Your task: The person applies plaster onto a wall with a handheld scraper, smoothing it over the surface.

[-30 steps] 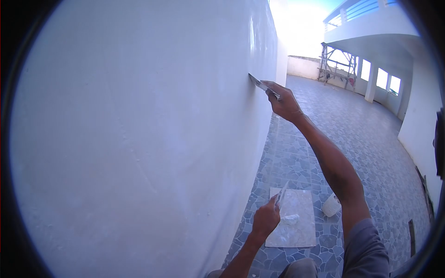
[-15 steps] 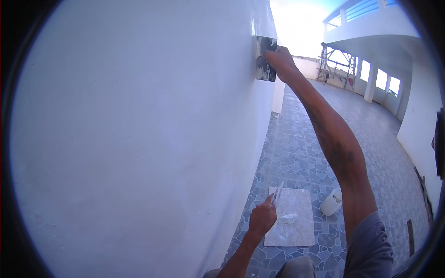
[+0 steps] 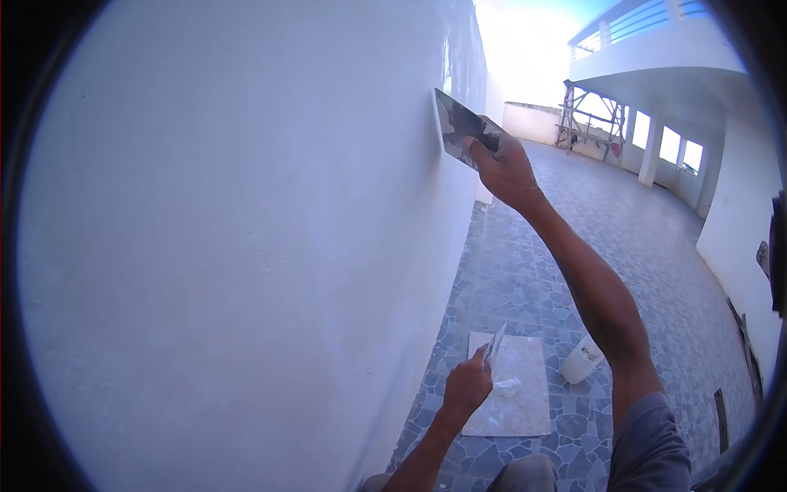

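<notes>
My right hand [image 3: 507, 170] is closed around a wide putty knife [image 3: 456, 125] with a dark, smeared blade. The blade's left edge is at the white wall [image 3: 270, 230]; whether it touches is hard to tell. Wet, shiny streaks show on the wall just above the blade. Lower down, my left hand [image 3: 469, 384] grips a second, narrower putty knife [image 3: 494, 344], its pale blade pointing up. Beneath that hand a square board [image 3: 525, 414] lies on the floor, with a lump of white putty [image 3: 507, 387] on it.
A white plastic container [image 3: 583, 361] lies near the board on the stone-pattern tile floor [image 3: 525, 271]. Wooden scaffolding [image 3: 592, 119] stands at the back. A white building with columns [image 3: 652, 152] rises on the right, and timber strips [image 3: 744, 344] lie along its base.
My right hand has drawn the wide putty knife down and slightly left, and its blade has turned from upright to slanted. The left hand has hardly moved.
</notes>
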Demonstrator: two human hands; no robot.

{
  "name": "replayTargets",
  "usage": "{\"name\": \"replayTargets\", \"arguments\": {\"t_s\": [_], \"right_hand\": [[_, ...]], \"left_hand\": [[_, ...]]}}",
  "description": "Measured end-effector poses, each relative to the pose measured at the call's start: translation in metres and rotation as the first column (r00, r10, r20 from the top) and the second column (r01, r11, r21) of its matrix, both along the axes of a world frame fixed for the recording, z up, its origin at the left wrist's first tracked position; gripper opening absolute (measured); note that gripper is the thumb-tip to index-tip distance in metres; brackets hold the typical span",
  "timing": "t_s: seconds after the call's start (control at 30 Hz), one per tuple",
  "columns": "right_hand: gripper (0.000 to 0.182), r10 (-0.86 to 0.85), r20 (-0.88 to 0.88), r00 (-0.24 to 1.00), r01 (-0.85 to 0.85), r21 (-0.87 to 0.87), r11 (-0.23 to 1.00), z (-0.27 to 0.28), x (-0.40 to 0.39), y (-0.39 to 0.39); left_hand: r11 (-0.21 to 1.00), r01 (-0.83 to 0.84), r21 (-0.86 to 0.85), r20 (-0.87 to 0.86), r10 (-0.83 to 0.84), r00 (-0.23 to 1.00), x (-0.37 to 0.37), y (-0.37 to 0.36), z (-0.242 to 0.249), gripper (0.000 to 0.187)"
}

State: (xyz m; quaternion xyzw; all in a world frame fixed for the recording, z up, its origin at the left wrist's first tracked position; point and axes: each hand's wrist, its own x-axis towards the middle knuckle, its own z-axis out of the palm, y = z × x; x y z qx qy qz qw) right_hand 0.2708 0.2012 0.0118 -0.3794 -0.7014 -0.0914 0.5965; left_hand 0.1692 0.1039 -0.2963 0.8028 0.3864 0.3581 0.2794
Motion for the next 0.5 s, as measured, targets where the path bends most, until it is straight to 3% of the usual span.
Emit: {"name": "replayTargets", "arguments": {"t_s": [0.07,0.13,0.23,0.33,0.37,0.47,0.5], "right_hand": [[0.033,0.040,-0.239,0.970,-0.056,-0.059,0.997,0.009,0.009,0.007],[0.031,0.174,-0.339,0.924,-0.229,-0.131,0.964,0.026,0.040,0.045],[0.028,0.119,-0.395,0.911,-0.229,-0.242,0.943,0.050,0.052,0.086],[0.030,0.139,-0.293,0.946,-0.209,-0.223,0.952,0.064,0.043,0.094],[0.033,0.070,-0.240,0.968,-0.131,-0.250,0.959,0.071,0.039,0.094],[0.029,0.094,-0.288,0.953,-0.149,-0.178,0.973,0.067,0.023,0.076],[0.030,0.024,-0.251,0.968,-0.070,-0.179,0.981,0.066,0.009,0.060]], "left_hand": [[1.000,0.001,0.005,0.000,-0.001,1.000,0.002,-0.001,-0.001,0.038],[1.000,-0.002,0.023,-0.002,0.002,1.000,0.002,-0.002,0.003,0.038],[1.000,-0.019,0.006,-0.030,0.019,0.999,0.001,-0.001,0.000,0.038],[0.999,-0.032,0.023,-0.011,0.032,0.999,-0.004,-0.001,0.005,0.038],[0.999,-0.035,0.020,-0.010,0.035,0.999,-0.005,0.000,0.005,0.038],[0.999,-0.036,0.017,-0.001,0.036,0.999,-0.007,0.001,0.003,0.038],[0.999,-0.035,0.021,0.001,0.035,0.999,-0.007,0.000,0.004,0.038]]}}
